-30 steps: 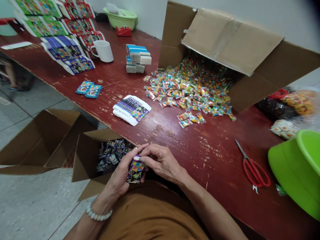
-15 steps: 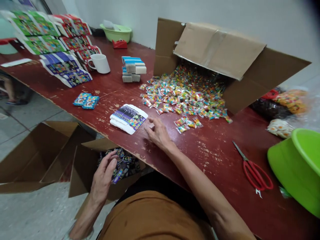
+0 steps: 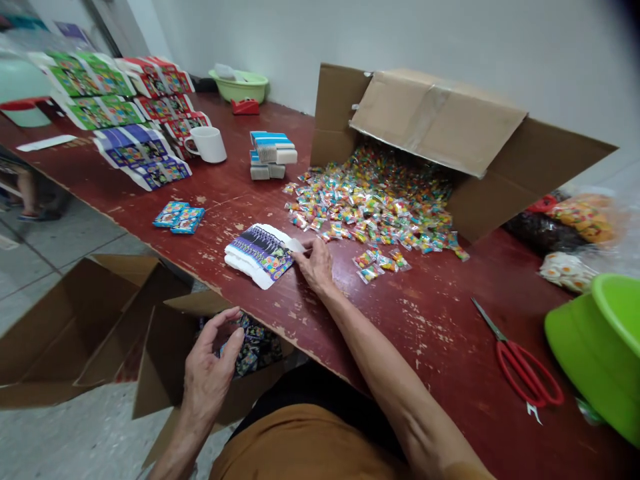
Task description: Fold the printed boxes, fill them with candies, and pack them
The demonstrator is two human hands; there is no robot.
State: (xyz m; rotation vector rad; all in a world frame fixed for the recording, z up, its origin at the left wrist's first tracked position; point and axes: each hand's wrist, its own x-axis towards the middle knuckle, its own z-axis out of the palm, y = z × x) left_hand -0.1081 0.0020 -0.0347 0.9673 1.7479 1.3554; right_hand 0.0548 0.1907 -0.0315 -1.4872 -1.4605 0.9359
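A fanned stack of flat purple printed cartons (image 3: 263,252) with white flaps lies near the table's front edge. My right hand (image 3: 315,265) is at the stack's right end, thumb and fingers pinched on the white flap of a carton. My left hand (image 3: 213,360) hangs off the table edge, fingers apart and holding nothing. Below it, an open cardboard box (image 3: 160,360) contains many small dark purple packets (image 3: 255,347). Several clear-wrapped candies (image 3: 377,261) lie to the right of my right hand, and two small blue boxes (image 3: 179,217) sit left of the stack.
Wrapped candies (image 3: 385,200) spill from a large carton (image 3: 440,120). Red-handled scissors (image 3: 525,370) and a green basin (image 3: 595,353) are at the right. A white mug (image 3: 209,145), blue-and-white stacked bundles (image 3: 270,157) and folded green cartons (image 3: 95,83) stand farther back.
My right hand has closed from a loose, open pose onto the flap at the stack's right end. My left hand stays over the floor box. The view has shifted slightly.
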